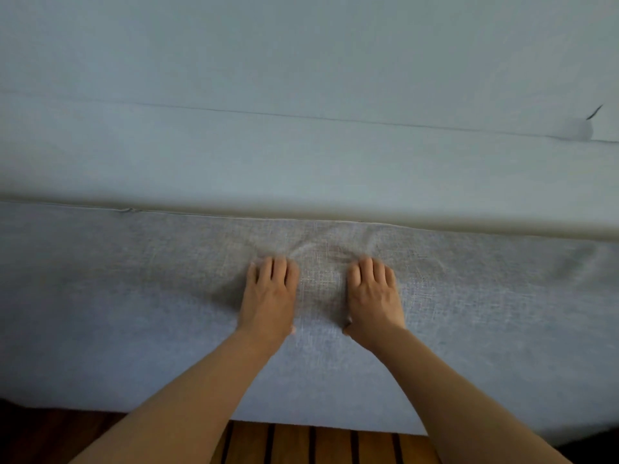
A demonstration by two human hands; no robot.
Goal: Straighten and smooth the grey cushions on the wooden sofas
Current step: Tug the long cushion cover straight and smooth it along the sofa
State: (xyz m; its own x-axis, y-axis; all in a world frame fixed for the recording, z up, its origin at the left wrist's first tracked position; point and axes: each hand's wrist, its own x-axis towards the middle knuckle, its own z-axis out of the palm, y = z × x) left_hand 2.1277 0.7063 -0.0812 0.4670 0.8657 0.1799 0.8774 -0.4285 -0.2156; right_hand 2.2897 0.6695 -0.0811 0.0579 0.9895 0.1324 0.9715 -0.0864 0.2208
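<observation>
While both forearms are stretched up from the bottom edge of the frame, the left hand point(268, 296) and the right hand point(373, 298) are laid palm-down, side by side, on the grey seat cushion point(134, 313) at the centre of the picture. No grip is taken by either hand: the fingers point(274, 267) of the left are extended flat and close together against the fabric, and those of the right are likewise straight and pressed onto the weave, nothing being held or pinched. A narrow strip of cloth is left between the two hands, and shallow creases are seen fanning upward from the fingertips toward the seam at the cushion's far edge. The seat cushion is spread across the whole width of the lower half of the frame, its near edge lying over the wooden slats point(318, 443) visible at the bottom centre. Above it, across the upper half of the frame, a paler grey back cushion point(301, 155) is seen, blurred, with a long stitched line running from left to right and a small dark mark at the upper right whose nature cannot be told.
</observation>
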